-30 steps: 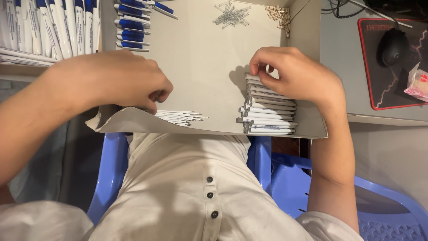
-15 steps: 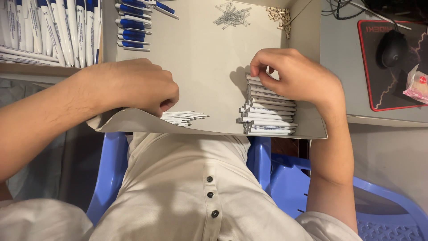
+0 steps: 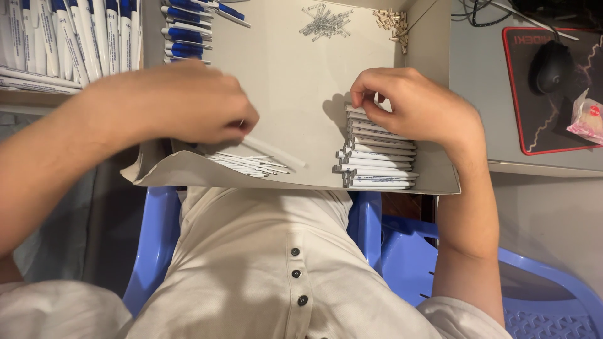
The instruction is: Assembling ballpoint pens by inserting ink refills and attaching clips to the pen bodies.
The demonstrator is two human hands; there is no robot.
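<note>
My left hand (image 3: 179, 103) hovers over a shallow cardboard tray (image 3: 295, 75) and pinches a thin white pen refill (image 3: 273, 150) that sticks out to the right. Under it lies a loose pile of white refills (image 3: 248, 164) by the tray's near edge. My right hand (image 3: 414, 107) rests with curled fingers on top of a stack of white pen barrels (image 3: 377, 157) at the tray's near right, its fingertips on the topmost barrel.
Blue-and-white finished pens (image 3: 188, 28) lie at the tray's far left, more in a box (image 3: 56, 37) to the left. Small springs (image 3: 323, 19) and small tan parts (image 3: 392, 22) sit at the far edge. A mouse (image 3: 551, 66) on a mat is at right. A blue plastic chair (image 3: 402, 245) is below.
My left hand has moved right and lifted a refill out of the pile. The right hand has stayed on the barrel stack.
</note>
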